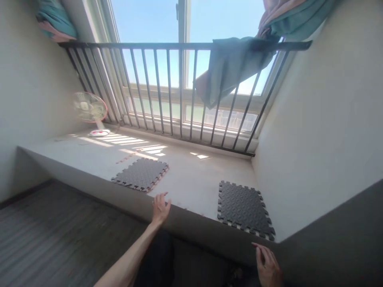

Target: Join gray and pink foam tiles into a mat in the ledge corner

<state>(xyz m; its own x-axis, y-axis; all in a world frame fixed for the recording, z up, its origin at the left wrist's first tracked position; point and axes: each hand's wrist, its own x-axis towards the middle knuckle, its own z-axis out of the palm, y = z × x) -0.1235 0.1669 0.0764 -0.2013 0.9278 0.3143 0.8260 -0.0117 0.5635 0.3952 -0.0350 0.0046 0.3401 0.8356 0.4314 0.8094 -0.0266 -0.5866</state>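
Observation:
My left hand [160, 208] is held out near the front edge of the window ledge, its fingers apart and nothing in them. Just beyond it lies a grey foam floor tile [143, 174] with jigsaw edges, flat on the ledge. A second, darker foam tile [243, 208] lies to the right, close to the wall and the ledge's front edge. Below that tile is my right hand [267, 264], empty, with its fingers extended and the thumb apart. Neither hand appears to touch a tile.
A white ledge [191, 175] runs under the window, behind a dark metal railing [179, 95]. At the left end stands a small fan [90, 109]. A curtain [230, 65] hangs over the railing on the right. Grey wood-look floor [66, 239] lies below.

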